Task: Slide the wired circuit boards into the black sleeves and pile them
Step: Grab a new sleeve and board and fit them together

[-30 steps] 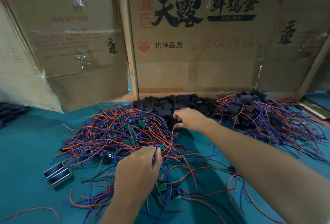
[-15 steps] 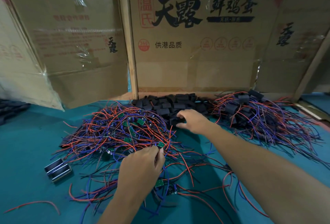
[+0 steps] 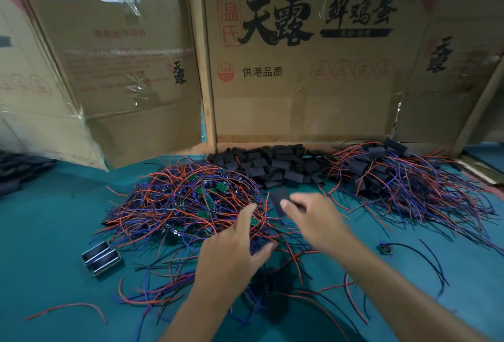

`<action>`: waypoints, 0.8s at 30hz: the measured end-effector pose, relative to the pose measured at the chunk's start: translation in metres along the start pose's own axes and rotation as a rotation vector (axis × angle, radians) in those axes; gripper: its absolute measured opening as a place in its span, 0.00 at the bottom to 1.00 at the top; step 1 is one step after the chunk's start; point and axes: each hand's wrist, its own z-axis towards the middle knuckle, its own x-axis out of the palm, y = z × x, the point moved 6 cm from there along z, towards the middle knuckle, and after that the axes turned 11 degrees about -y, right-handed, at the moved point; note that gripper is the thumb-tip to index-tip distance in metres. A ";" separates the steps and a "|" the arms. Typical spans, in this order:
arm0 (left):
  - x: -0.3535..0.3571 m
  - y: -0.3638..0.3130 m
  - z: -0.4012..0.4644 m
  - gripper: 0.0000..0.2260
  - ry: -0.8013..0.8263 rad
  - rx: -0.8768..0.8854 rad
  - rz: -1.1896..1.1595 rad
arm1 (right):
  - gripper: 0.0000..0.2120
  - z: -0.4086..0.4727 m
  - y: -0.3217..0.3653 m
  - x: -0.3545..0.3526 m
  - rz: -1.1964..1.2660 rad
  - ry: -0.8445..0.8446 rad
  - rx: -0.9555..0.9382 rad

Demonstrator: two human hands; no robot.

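Right hand (image 3: 313, 219) now pinches a single black sleeve (image 3: 280, 201) between thumb and fingers, lifted clear of the heap of loose black sleeves (image 3: 272, 165) at the back of the worktop (image 3: 49, 246); half a second ago it was still reaching into that heap. It has drawn back toward the middle, and the blur on it suggests it is moving. The left hand (image 3: 234, 257) has shifted too: a moment ago its fingertips pinched at a green board in the tangle, and now it sits over the near edge of the pile of wired circuit boards (image 3: 191, 200) with fingers loosely curved. Whether it has hold of a board or wires I cannot tell, since the palm hides what lies beneath.

That likely means one sleeve is in hand and the next need is a board to bring to its mouth. The finished pile (image 3: 395, 175), sleeved boards with red and blue leads, lies to the right, well apart from both hands.

On the cardboard box (image 3: 300, 90) behind, large black characters read 天露 and 鲜鸡蛋, a red seal reads 温氏, smaller print 供港品质, and a red roundel shows 360. The side panels repeat 天露.
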 end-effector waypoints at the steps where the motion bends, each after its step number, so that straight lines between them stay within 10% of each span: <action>1: 0.000 -0.004 -0.001 0.34 -0.004 0.016 -0.016 | 0.22 -0.018 0.008 -0.001 0.027 0.037 0.006; 12: 0.003 -0.030 -0.013 0.33 0.152 0.028 -0.576 | 0.22 -0.083 0.006 0.006 1.127 0.498 0.614; 15: 0.001 -0.003 -0.002 0.32 0.144 -0.077 -0.574 | 0.25 -0.077 -0.007 0.002 1.102 0.406 0.673; 19: -0.018 0.073 0.014 0.01 -0.006 -0.313 -0.337 | 0.17 -0.066 -0.021 -0.012 1.096 0.206 0.694; 24: -0.002 0.081 0.008 0.06 0.263 -0.202 -0.234 | 0.15 -0.064 -0.031 -0.015 1.074 0.108 0.759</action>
